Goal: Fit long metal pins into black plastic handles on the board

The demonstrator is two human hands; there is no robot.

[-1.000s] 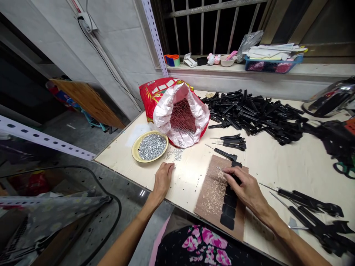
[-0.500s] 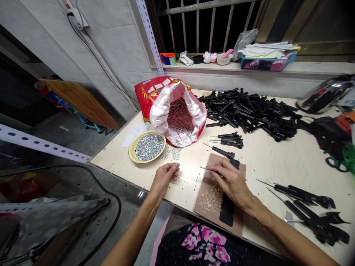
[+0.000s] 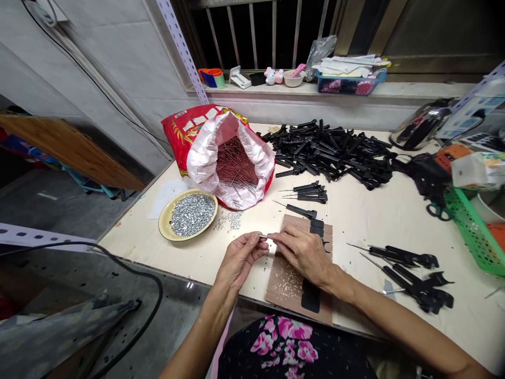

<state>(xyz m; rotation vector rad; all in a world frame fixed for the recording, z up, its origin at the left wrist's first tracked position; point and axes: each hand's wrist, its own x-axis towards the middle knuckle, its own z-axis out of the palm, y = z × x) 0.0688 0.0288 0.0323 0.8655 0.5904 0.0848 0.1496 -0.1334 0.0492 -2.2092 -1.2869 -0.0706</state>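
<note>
My left hand (image 3: pixel 241 259) is closed in a pinch at the tip of a thin metal rod (image 3: pixel 263 236); anything small between those fingertips is too hidden to make out. My right hand (image 3: pixel 303 253) grips the same rod, its fingers covering most of it. A black hooked end (image 3: pixel 326 246) shows just behind the right hand. Beneath that hand lies a brown board (image 3: pixel 284 289) with black pads (image 3: pixel 311 297) and pale crumbs on it. Left of the hands, a yellow bowl (image 3: pixel 162 225) holds many small silver metal pieces (image 3: pixel 193 215), with more scattered beside it (image 3: pixel 232 221).
An open red bag (image 3: pixel 177 137) full of reddish-brown rods (image 3: pixel 236 166) stands behind the bowl. Black plastic parts (image 3: pixel 335 152) are heaped at the back. Black-handled pieces with rods lie mid-table (image 3: pixel 307 197) and at right (image 3: pixel 418 284), near scissors (image 3: pixel 438 211) and a green basket (image 3: pixel 469 237).
My hands have come together: the rod's tip in my right hand now meets my left fingertips. The camera view has turned somewhat to the right.
</note>
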